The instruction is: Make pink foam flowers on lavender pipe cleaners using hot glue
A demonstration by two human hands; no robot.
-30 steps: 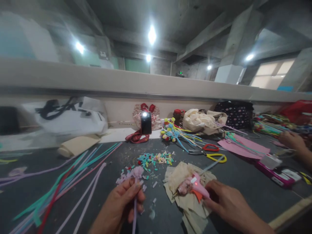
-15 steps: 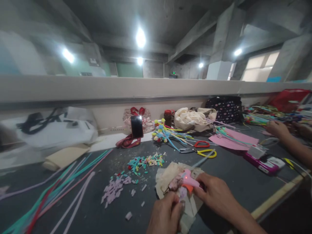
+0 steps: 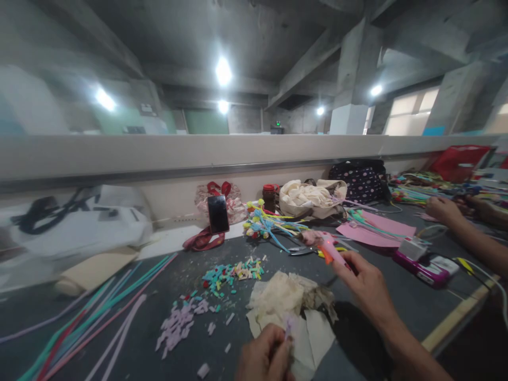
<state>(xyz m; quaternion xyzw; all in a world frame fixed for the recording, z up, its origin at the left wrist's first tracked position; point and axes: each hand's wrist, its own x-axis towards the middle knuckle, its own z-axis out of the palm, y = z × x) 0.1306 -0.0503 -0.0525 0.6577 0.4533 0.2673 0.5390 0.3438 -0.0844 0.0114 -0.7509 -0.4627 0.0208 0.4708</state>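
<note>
My right hand (image 3: 367,286) grips a pink hot glue gun (image 3: 330,247) with an orange trigger and a small lit red light. The gun is raised above the table, its nozzle end pointing left, partly in front of the scissors (image 3: 300,251). My left hand (image 3: 265,353) pinches a small light-purple fuzzy piece (image 3: 288,324), its lower part hidden by the fingers. Under and beyond that hand lies a crumpled, stained cream sheet (image 3: 273,293). Short purple cut pieces (image 3: 177,328) and a heap of teal and cream cut pieces (image 3: 228,274) lie to the left.
Long coloured fuzzy stems (image 3: 99,312) cover the left side. A phone (image 3: 218,214) leans at the back near a bundle of blue-yellow stems (image 3: 262,222). A pink sheet (image 3: 375,228) and a purple power strip (image 3: 420,267) sit right. Another person's hand (image 3: 444,210) works at far right.
My right hand has lifted the glue gun up and away from the purple piece and the cream sheet. My left hand has dropped slightly, still pinching the piece. The view has shifted a little.
</note>
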